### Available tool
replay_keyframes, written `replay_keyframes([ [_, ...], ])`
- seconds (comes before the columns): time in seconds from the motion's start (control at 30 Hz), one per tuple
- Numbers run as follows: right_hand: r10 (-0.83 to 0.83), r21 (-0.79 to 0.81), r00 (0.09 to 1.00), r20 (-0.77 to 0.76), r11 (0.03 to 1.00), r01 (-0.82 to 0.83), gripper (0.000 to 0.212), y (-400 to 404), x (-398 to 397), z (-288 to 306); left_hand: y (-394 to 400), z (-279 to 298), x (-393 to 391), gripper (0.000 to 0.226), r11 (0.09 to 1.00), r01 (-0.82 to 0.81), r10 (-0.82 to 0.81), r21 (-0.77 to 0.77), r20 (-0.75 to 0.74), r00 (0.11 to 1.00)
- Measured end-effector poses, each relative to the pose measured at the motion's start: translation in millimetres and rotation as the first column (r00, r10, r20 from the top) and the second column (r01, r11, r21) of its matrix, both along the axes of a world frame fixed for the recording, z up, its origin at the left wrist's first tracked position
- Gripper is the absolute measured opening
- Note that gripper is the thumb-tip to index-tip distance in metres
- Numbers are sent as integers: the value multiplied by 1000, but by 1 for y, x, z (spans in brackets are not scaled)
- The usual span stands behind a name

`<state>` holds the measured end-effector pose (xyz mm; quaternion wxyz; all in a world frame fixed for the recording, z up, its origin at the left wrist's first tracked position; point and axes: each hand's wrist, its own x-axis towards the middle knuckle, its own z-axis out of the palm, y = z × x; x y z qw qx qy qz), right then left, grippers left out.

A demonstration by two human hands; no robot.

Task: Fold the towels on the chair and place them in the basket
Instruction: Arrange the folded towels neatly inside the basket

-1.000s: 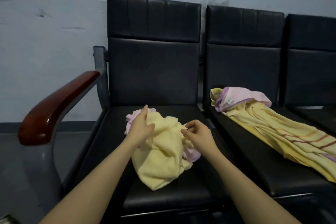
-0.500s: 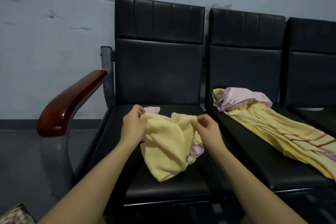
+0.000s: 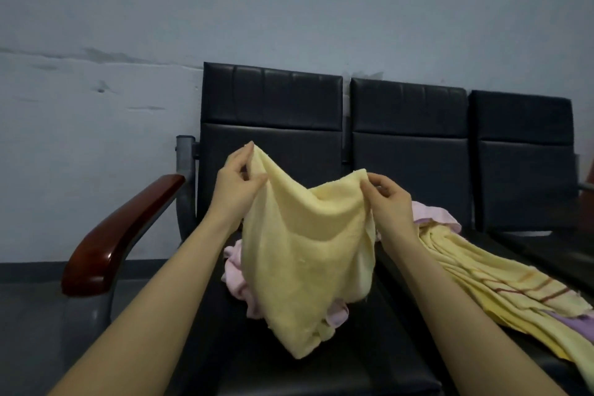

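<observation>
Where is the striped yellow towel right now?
In the head view the striped yellow towel lies spread on the middle seat, right of the right hand and the plain yellow towel both hands hold up.

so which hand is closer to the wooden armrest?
Left. The left hand pinches the yellow towel at its upper corner, just right of the wooden armrest. The right hand pinches the opposite corner, farther right.
</observation>
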<state>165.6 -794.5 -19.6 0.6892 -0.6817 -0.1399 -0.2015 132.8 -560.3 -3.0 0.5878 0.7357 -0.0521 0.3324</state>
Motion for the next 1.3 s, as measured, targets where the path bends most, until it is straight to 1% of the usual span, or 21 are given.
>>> replay_keyframes([
  [0.07,54,45,998,-30,998,-53,14,-3,0,4,2,5,1,74,984,8,-2,175,-31,1000],
  [0.1,82,55,995,-49,995,-79,16,-4,1,4,3,6,2,78,964,-7,21,266,-50,999],
  [0.13,104,52,992,-76,994,-100,20,-6,1,2,4,5,3,79,938,-25,50,346,-64,997],
  [0.2,131,10,983,-131,991,-131,26,-8,0,-5,5,0,2,74,907,-65,108,417,-82,991],
  [0.3,124,-95,978,-167,985,-141,28,-10,2,-28,5,-14,-2,57,903,-145,200,403,-97,975],
  [0.37,89,-175,982,-166,978,-118,24,-11,2,-43,6,-29,-5,42,914,-187,235,361,-95,967],
  [0.43,41,-219,988,-147,973,-73,17,-12,1,-54,9,-43,-7,30,910,-223,262,349,-67,963],
  [0.5,-13,-253,993,-114,967,-17,8,-14,0,-62,14,-54,-9,25,903,-251,280,349,-34,959],
  [0.57,-43,-288,996,-84,958,17,8,-18,0,-68,17,-62,-9,23,907,-279,302,316,-25,953],
  [0.63,-43,-257,994,-100,966,16,8,-21,1,-73,18,-69,-8,20,916,-299,325,267,-59,944],
  [0.73,-29,-102,978,-204,995,8,8,-24,3,-78,15,-80,-6,15,929,-321,350,186,-155,924],
  [0.8,43,-3,965,-257,999,-46,14,-26,5,-78,13,-83,-5,15,940,-327,341,100,-224,913],
  [0.87,123,28,954,-272,992,-119,24,-29,5,-76,10,-82,-4,26,956,-288,291,53,-281,914],
  [0.9,136,19,954,-268,990,-136,30,-30,6,-75,10,-80,-5,34,966,-252,260,67,-305,916],
  [0.97,95,-48,967,-236,993,-109,33,-31,9,-74,10,-77,-4,46,970,-186,229,157,-334,914],
  [1.03,1,-145,985,-170,989,-26,26,-32,10,-71,13,-74,-4,46,933,-199,292,300,-306,906],
  [1.1,-79,-212,993,-92,975,58,16,-33,10,-68,19,-72,-4,38,879,-273,380,391,-227,897],
  [1.2,-126,-198,992,-25,973,118,14,-34,9,-55,27,-64,-5,31,827,-340,426,448,-104,899],
  [1.3,-103,-125,995,-8,987,102,13,-30,5,-35,29,-46,-5,29,816,-368,424,446,-29,905],
])
